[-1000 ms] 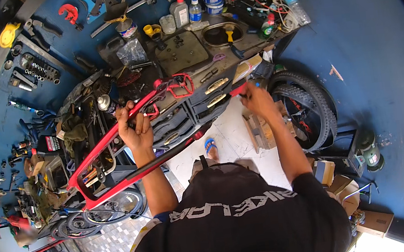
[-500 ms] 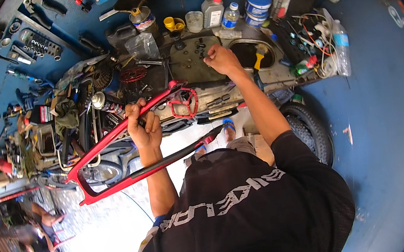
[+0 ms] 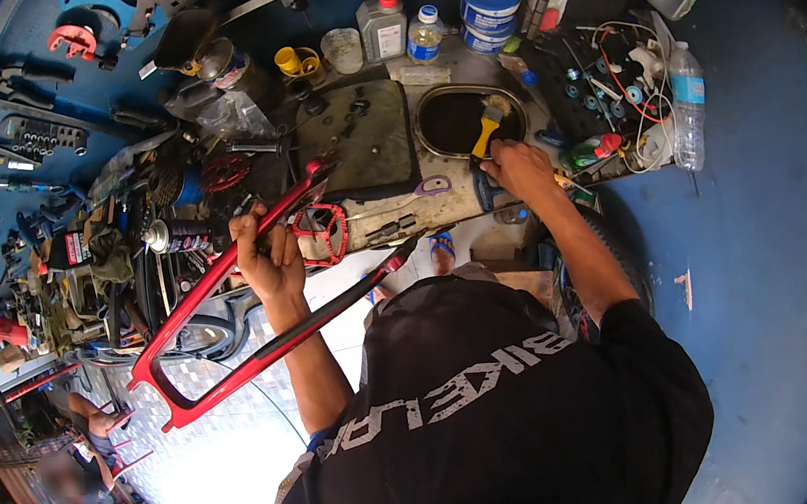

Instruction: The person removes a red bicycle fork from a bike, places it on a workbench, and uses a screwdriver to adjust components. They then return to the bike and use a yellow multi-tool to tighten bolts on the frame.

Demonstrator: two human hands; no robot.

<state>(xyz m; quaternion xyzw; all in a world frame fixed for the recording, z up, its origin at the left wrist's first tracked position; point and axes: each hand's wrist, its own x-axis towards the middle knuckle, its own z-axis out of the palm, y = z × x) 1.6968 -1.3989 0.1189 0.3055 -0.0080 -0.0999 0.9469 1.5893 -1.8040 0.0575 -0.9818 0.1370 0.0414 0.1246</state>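
In my left hand (image 3: 266, 254) is a red, U-shaped bicycle rear triangle (image 3: 185, 317), with the fingers curled round its upper arm. Its lower arm carries a black strip and crosses in front of my left forearm. My right hand (image 3: 517, 169) is at the bench's front edge, fingers bent and pressed together. Close by its fingertips are the yellow handle of a paintbrush (image 3: 486, 129) and a dark blue tool handle (image 3: 485, 187); whatever the fingers hold is hidden. The brush leans in an oval metal pan (image 3: 426, 138) with dark contents. A red flat pedal (image 3: 338, 230) shows behind the frame part.
A dark mat (image 3: 367, 156) with small parts lies on the bench. Behind it stand a grey bottle (image 3: 382, 31) and blue tubs (image 3: 491, 1). Cables and a clear water bottle (image 3: 688, 106) occupy the right end. A bicycle tyre is below; a seated person (image 3: 87, 462) is at lower left.
My right hand has moved from above the mat's small parts rightward and nearer to me, beside the brush. My left hand still holds the rear triangle. The whole view has shifted slightly.
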